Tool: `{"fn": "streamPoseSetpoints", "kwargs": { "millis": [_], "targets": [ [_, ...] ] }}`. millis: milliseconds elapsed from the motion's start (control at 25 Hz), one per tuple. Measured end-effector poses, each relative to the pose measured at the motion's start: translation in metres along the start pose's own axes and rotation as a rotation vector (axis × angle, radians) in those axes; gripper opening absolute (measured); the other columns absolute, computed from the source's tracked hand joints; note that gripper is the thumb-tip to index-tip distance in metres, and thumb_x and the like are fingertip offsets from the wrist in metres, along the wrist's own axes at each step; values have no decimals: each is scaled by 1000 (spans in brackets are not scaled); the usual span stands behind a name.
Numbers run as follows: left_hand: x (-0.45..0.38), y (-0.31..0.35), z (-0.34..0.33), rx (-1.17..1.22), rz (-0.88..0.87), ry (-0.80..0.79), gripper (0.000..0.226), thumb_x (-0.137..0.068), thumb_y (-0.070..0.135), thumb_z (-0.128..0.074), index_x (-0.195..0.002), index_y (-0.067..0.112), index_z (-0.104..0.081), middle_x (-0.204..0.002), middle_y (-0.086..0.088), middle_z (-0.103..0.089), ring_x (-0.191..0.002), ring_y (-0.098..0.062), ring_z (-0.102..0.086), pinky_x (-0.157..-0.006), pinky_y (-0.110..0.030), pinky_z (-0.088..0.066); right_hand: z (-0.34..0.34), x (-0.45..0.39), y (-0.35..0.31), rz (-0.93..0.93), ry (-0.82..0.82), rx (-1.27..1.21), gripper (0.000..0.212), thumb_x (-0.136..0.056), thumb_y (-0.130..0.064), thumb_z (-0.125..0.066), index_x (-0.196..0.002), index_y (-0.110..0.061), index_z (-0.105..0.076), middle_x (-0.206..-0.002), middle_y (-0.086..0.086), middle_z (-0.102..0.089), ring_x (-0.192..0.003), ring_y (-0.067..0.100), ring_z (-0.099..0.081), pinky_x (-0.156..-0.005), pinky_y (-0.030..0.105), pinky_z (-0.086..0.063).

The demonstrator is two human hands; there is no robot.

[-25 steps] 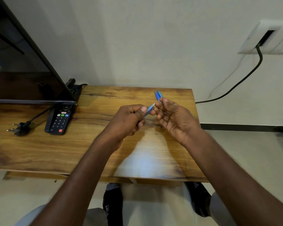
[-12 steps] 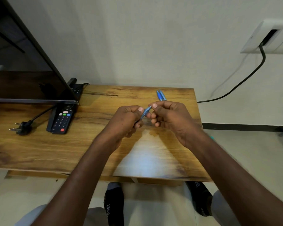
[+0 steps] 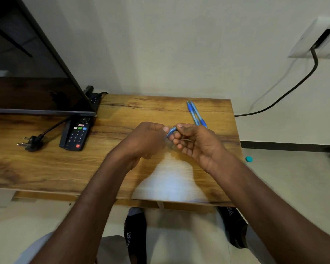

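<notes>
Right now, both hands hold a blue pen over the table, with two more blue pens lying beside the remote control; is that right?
Not quite: the head view shows the two spare pens lying beyond the right hand, apart from the remote control. It and the left hand do hold a blue pen over the table.

You face a plain pale wall (image 3: 160, 44) with a wood-grain counter (image 3: 46, 168) set against it. A dark television (image 3: 27, 73) stands over the counter's far left corner. A bright patch of glare (image 3: 171, 180) lies near the front edge. To your right, a white socket plate (image 3: 309, 40) sits high on the wall with a black cable (image 3: 293, 86) hanging from it. Below them run a dark skirting (image 3: 284, 146) and a pale floor (image 3: 293, 187).
</notes>
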State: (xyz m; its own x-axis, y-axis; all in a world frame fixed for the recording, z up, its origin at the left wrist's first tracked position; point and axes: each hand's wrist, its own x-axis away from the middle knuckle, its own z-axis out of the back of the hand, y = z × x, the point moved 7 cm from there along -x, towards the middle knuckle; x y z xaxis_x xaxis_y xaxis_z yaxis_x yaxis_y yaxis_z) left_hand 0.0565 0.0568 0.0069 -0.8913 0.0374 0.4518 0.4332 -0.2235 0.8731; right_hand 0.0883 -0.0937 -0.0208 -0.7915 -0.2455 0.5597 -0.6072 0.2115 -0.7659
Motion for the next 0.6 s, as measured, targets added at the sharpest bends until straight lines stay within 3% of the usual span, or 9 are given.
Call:
{"fn": "streamPoseSetpoints", "kwargs": {
  "millis": [200,320,400,600],
  "targets": [
    [8,-13,15,-112,70,-11,37,-112,30,-48,-103,8,-77,-65,-3,-55,-49,-11,-43,-47,-24,-32,8,-7,-15,124,140,120,9,-97,-8,-72,-102,-3,-77,-75,8,-78,-63,16,-75,-56,25,-59],
    [6,-17,30,-80,84,139,31,-109,27,-54,-101,10,-78,-79,-5,-66,-61,-13,-59,-49,-23,-45,-4,-7,-23,416,142,605,6,-95,-16,-76,-92,-12,-80,-80,2,-80,-74,13,-76,-61,22,-54],
    [2,-22,41,-208,88,270,25,-106,27,-60,-97,13,-79,-84,-6,-70,-68,-17,-62,-54,-27,-50,-21,-3,-20,641,155,987,4,-93,-20,-78,-92,-18,-82,-84,-4,-79,-79,10,-71,-69,25,-52],
    [-7,-32,50,-539,92,417,23,-94,30,-77,-76,18,-76,-77,-2,-71,-81,-21,-68,-75,-38,-56,-40,-9,0,741,86,1365,7,-94,-13,-75,-95,-15,-82,-96,3,-73,-89,20,-68,-77,37,-56]
  ]
}}
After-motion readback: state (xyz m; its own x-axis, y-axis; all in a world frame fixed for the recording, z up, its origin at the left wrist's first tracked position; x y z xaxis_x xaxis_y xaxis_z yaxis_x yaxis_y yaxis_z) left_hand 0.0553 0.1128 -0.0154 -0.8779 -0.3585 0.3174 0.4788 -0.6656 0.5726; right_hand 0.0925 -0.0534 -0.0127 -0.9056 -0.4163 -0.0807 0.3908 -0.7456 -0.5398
